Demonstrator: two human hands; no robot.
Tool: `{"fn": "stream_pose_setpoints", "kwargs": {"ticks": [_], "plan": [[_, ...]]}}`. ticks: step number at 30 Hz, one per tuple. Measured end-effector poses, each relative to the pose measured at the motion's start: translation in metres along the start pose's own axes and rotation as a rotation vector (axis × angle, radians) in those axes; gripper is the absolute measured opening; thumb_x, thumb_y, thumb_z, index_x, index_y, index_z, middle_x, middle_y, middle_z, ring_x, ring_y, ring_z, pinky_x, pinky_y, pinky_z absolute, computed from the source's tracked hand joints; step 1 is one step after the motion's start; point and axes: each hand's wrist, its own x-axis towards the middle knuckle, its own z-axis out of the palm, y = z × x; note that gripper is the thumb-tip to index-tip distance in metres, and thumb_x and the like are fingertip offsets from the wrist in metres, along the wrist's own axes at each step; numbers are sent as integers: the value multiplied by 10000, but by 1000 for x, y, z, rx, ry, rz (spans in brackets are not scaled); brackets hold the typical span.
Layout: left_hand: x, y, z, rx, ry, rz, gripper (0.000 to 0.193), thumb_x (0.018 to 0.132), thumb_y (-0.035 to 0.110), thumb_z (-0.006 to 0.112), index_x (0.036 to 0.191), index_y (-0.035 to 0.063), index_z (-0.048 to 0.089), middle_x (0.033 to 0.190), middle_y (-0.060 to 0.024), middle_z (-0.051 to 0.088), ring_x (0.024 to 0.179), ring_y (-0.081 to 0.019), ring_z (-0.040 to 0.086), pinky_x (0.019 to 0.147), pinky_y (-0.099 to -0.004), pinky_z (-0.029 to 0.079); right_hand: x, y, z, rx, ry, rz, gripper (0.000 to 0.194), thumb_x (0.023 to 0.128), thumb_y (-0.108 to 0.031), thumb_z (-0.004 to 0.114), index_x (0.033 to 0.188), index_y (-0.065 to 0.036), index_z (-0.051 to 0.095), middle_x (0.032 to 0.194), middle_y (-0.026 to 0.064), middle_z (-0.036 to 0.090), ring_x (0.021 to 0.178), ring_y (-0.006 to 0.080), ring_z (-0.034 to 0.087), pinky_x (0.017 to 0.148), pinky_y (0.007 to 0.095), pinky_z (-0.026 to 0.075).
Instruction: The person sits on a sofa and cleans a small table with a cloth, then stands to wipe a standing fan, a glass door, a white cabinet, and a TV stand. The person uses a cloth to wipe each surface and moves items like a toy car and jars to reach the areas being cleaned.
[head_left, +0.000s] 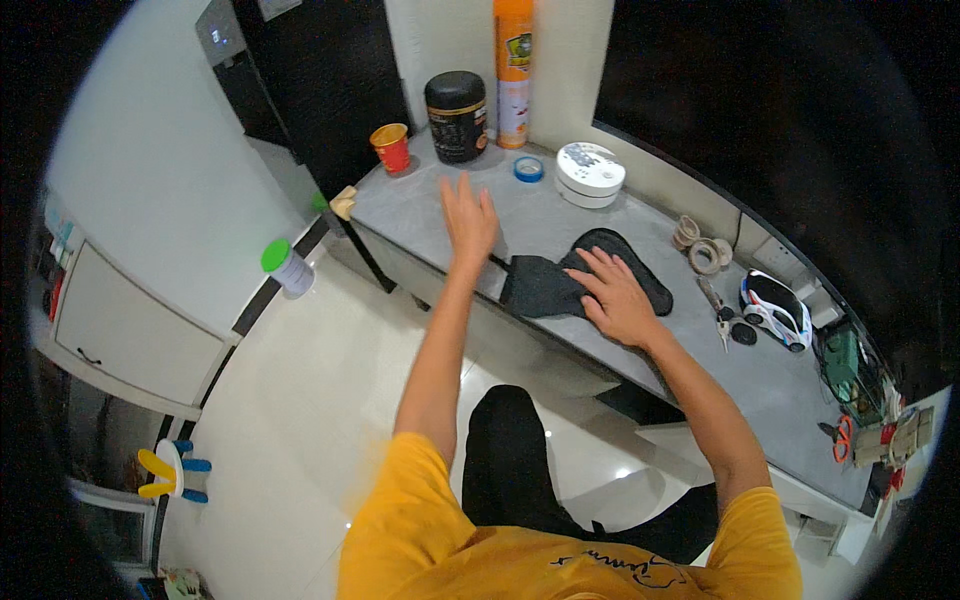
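Note:
A black padded fabric item (538, 286), wide and rounded at one end with a narrower flap, lies flat near the front edge of the grey countertop (427, 199). My right hand (616, 300) rests on its wider part, palm down with the fingers apart. To the left of the fabric, my left hand (470, 221) is over the counter with spread fingers and nothing held; whether it touches the surface I cannot tell. A thin dark strap sticks out from the fabric's left side, towards my left wrist.
Behind my hands stand a red paper cup (391, 150), a black lidded tub (456, 120), an orange spray can (514, 75), blue tape (528, 169) and a round white box (589, 176). Rightward are tape rolls (704, 256), keys (723, 330), a toy car (776, 311) and scissors (843, 439).

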Motion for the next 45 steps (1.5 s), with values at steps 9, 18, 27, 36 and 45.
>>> {"fn": "stream_pose_setpoints", "kwargs": {"ticks": [9, 18, 27, 36, 45], "plan": [[-84, 12, -51, -578, 476, -129, 481, 1003, 223, 346, 1391, -60, 379, 1433, -214, 397, 1365, -322, 340, 1131, -410, 229, 117, -46, 60, 37, -27, -193, 443, 954, -352, 504, 1383, -240, 504, 1520, 156, 343, 1406, 411, 281, 1145, 547, 206], [-93, -2, -53, -122, 136, -93, 513, 1036, 287, 295, 1443, -20, 348, 1506, -218, 332, 1421, -424, 226, 1139, -536, 159, 267, -74, 118, -94, -106, -140, 467, 985, -413, 422, 1436, -296, 433, 1548, 133, 305, 1416, 401, 264, 1116, 576, 236], [-84, 0, -65, -172, 51, -263, 548, 1047, 362, 270, 1401, -41, 378, 1445, -266, 384, 1337, -406, 360, 1121, -502, 200, 193, -57, 100, 55, -20, -61, 489, 963, -388, 472, 1409, -188, 480, 1526, 148, 338, 1392, 401, 294, 1130, 546, 216], [-151, 158, -44, -324, -86, 250, 313, 962, 154, 450, 1189, -36, 555, 1212, -226, 545, 1130, -389, 512, 989, -456, 382, -67, -3, 17, 51, 205, 156, 430, 918, -273, 584, 1314, -106, 559, 1463, 153, 421, 1385, 359, 332, 1144, 503, 249], [-224, 251, 8, -370, -397, 459, 274, 856, 82, 583, 1117, 0, 595, 1176, -194, 553, 1098, -370, 512, 963, -459, 385, -334, 8, -89, 3, 346, 585, 434, 811, -29, 612, 1240, -91, 616, 1429, 144, 479, 1366, 345, 390, 1148, 469, 283]]}}
